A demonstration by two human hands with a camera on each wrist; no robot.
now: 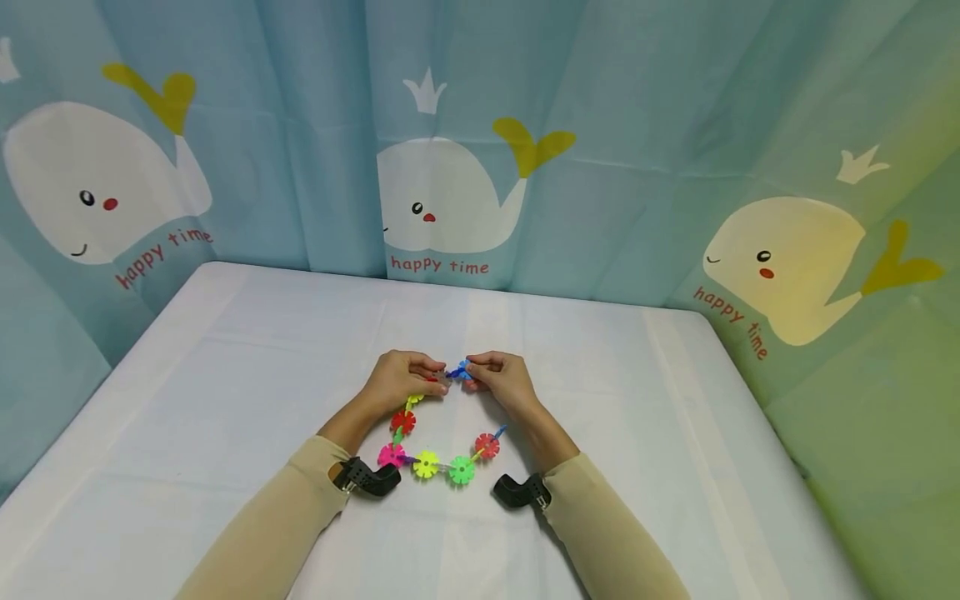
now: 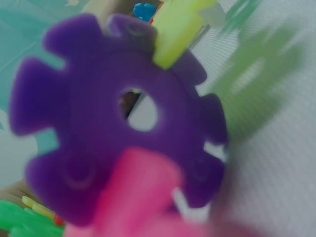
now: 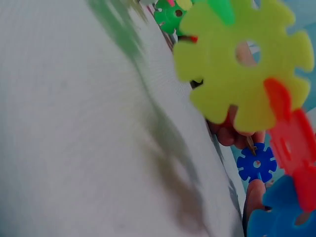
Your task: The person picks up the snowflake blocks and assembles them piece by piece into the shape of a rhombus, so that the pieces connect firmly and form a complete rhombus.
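A chain of colourful notched plastic discs curves in an open loop over the table. At its upper left, my left hand [image 1: 401, 379] pinches the chain beside a greyish see-through disc [image 1: 442, 378]. A dark blue disc [image 3: 256, 162] sits between the two hands. Opposite, my right hand [image 1: 506, 380] pinches a light blue disc [image 1: 465, 369] with thumb and fingers. A purple disc [image 2: 94, 108] slotted to a pink disc [image 2: 140, 192] and a yellow disc [image 2: 180, 27] fills the left wrist view. In the right wrist view, a yellow-green disc [image 3: 212, 74] joins a red disc [image 3: 294, 143].
The chain's lower run holds a green disc [image 1: 462, 471] and a red disc [image 1: 487, 447]; a blue piece [image 1: 501, 431] ends it near the right forearm. A white cloth covers the table [image 1: 637, 417]. Behind hangs a whale-print curtain [image 1: 622, 108].
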